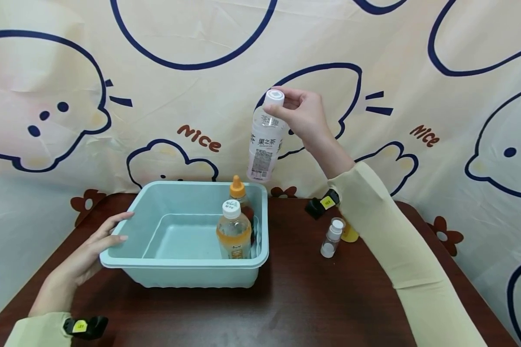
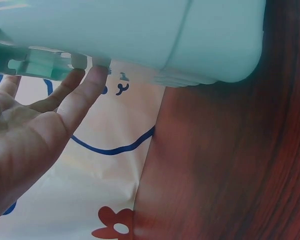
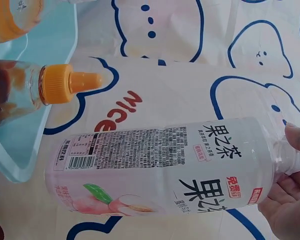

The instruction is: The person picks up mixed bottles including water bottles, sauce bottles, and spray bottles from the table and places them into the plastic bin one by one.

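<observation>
Pale cartoon-print cloth [image 1: 226, 91] backs our right hand [image 1: 306, 113], which pinches the 果之茶 peach tea bottle [image 1: 265, 144] by its top, near the back right corner of the teal basin [image 1: 182, 263]; our left hand [image 1: 84, 253] grips its left rim. Should that high pinch slip, we could knock the orange-nozzled bottle [image 1: 237, 189] over.

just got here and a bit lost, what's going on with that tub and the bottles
A person's right hand holds a labelled bottle by its white-capped top, in the air near the far right corner of the light blue tub. The left hand holds the tub's left rim. Inside, at the right end, are a white-capped bottle and an orange-topped bottle. A small clear bottle and a partly hidden yellow item are on the table to the right.
</observation>
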Demonstrator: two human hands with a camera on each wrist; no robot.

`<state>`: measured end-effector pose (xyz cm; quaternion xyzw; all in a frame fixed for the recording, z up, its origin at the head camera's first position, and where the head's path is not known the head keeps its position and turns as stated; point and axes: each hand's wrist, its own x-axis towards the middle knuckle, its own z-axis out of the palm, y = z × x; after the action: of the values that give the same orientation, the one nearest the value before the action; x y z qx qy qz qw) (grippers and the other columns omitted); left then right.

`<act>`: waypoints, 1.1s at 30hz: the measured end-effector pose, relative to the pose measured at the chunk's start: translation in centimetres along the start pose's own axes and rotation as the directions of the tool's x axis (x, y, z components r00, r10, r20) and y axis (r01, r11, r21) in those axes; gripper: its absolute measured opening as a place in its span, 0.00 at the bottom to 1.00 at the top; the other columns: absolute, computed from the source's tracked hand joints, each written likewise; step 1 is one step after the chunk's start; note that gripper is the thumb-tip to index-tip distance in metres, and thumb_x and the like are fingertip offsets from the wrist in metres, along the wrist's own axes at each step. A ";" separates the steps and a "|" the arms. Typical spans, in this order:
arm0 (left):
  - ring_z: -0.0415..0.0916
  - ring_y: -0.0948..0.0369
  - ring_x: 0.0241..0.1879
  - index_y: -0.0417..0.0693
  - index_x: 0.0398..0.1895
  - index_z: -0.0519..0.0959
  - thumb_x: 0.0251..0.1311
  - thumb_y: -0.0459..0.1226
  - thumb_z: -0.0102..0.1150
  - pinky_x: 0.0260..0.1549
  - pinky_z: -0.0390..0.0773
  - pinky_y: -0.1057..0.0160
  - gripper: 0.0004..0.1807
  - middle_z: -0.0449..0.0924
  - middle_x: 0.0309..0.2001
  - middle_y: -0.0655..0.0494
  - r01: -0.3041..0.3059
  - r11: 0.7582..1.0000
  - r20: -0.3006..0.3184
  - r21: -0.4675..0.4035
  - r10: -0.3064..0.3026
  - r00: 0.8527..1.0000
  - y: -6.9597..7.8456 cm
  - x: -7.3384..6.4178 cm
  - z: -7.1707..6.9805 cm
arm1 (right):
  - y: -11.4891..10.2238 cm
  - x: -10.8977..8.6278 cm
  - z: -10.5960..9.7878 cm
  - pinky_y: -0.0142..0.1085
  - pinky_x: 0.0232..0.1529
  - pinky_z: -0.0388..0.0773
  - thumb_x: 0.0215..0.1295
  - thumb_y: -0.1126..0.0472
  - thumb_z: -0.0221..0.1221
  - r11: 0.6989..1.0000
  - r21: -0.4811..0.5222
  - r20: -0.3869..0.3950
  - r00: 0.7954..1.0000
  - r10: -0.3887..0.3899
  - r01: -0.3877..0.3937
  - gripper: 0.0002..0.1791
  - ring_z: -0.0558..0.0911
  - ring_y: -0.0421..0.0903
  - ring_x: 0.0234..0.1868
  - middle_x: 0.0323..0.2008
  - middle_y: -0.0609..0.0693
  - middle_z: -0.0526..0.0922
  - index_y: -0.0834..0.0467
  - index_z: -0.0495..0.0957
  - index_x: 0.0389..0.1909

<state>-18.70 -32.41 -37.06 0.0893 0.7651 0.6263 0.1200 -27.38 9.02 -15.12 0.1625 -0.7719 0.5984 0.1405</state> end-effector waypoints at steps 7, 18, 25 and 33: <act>0.74 0.59 0.39 0.76 0.64 0.48 0.66 0.40 0.39 0.34 0.79 0.54 0.27 0.31 0.63 0.38 0.012 1.000 0.006 -0.001 -0.012 1.000 0.0 0.1 -0.1 | -0.5 0.0 1.0 0.34 0.53 0.70 0.53 0.64 0.64 0.999 0.036 0.012 1.000 -0.015 0.014 0.24 0.78 0.43 0.49 0.50 0.53 0.78 0.61 0.74 0.53; 0.73 0.60 0.40 0.76 0.64 0.48 0.66 0.40 0.39 0.34 0.78 0.55 0.28 0.31 0.63 0.38 0.013 1.000 -0.003 0.014 -0.013 1.000 0.0 0.0 -0.1 | -1.1 0.0 2.4 0.33 0.51 0.71 0.53 0.64 0.64 0.996 0.082 0.008 0.999 -0.038 0.037 0.24 0.78 0.43 0.48 0.49 0.52 0.78 0.61 0.74 0.53; 0.73 0.60 0.40 0.76 0.64 0.48 0.66 0.40 0.39 0.34 0.78 0.55 0.27 0.30 0.63 0.38 0.012 1.000 0.000 0.011 -0.012 1.000 0.0 0.1 -0.1 | -1.2 -0.1 3.3 0.31 0.49 0.72 0.52 0.66 0.65 0.992 0.120 -0.002 0.999 -0.043 0.043 0.24 0.78 0.42 0.48 0.49 0.53 0.78 0.62 0.74 0.52; 0.74 0.59 0.39 0.75 0.64 0.49 0.66 0.39 0.39 0.33 0.79 0.54 0.27 0.31 0.63 0.38 0.008 1.000 -0.004 -0.008 -0.008 1.000 0.0 0.0 0.0 | -1.2 -0.2 4.0 0.31 0.49 0.72 0.52 0.66 0.64 0.987 0.145 0.006 0.998 -0.064 0.062 0.24 0.78 0.42 0.47 0.49 0.52 0.78 0.61 0.74 0.52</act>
<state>-18.74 -32.41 -37.03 0.0844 0.7633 0.6289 0.1214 -26.79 4.89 -15.10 0.1996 -0.7216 0.6473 0.1431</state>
